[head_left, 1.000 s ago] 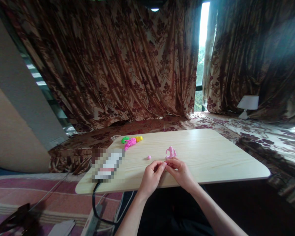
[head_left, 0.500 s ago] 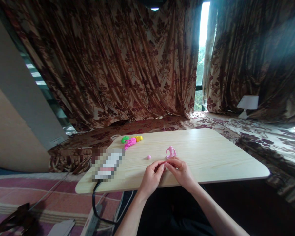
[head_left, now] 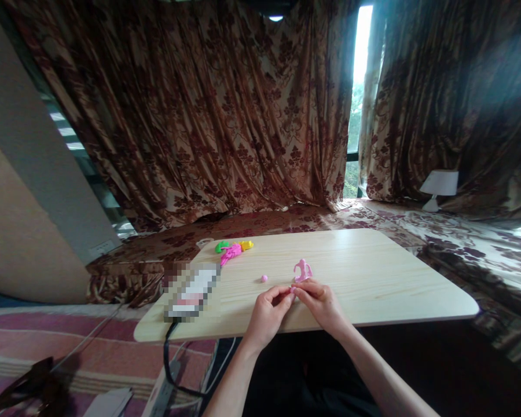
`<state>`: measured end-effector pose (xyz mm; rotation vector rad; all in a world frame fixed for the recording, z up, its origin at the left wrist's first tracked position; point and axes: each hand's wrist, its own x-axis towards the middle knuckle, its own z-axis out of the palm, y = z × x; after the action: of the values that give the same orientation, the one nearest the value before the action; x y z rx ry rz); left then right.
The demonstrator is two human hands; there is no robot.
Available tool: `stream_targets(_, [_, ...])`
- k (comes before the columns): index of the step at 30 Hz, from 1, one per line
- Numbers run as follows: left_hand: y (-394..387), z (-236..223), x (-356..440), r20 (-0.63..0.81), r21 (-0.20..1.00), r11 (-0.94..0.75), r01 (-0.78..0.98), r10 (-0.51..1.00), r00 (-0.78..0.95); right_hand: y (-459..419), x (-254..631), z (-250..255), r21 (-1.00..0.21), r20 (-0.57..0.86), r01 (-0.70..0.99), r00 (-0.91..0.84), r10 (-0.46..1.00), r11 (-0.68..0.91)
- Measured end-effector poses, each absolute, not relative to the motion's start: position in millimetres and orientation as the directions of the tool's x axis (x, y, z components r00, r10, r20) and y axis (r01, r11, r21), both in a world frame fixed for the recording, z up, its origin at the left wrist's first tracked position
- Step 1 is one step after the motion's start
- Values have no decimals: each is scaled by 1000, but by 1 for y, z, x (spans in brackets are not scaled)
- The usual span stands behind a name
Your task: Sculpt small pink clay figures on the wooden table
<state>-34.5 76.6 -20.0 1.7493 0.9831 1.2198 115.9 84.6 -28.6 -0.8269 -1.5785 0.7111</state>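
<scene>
Over the near edge of the table, my left hand and my right hand meet with thumbs and fingertips pressed together. Between the fingertips shows a bit of a small pink lump, clay-like and mostly hidden, pinched by both hands. Just beyond my right hand stands a light pink shaped piece with openings in it; its lower part is close behind my fingers. A small pink ball rests on the tabletop, a little beyond my left hand and apart from it.
On the pale wooden table, bright green, magenta and yellow pieces lie at the far left. A blurred-out device with a black cable sits at the left edge. A white lamp stands behind, right.
My fingertips have shifted slightly, and a bit more of the pink lump shows between them. The ball and the pink shaped piece stay in place on the table.
</scene>
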Motion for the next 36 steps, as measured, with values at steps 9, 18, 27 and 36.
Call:
stream_targets(9, [78,-21,-35,382,889,-425,174,895,231,86,115,-34,-890,453,13,-101,886,456])
stream_targets(18, [77,-20,-33,397,883,-436,175,891,220,86,115,-34,-866,491,78,-56,869,494])
stream_targets(27, [78,-23,-34,410,873,-445,199,891,192,85,114,-31,-876,470,66,-114,876,478])
stream_targets(36, [78,-23,-31,428,862,-453,228,891,152,86,115,-32,-872,469,110,-84,879,476])
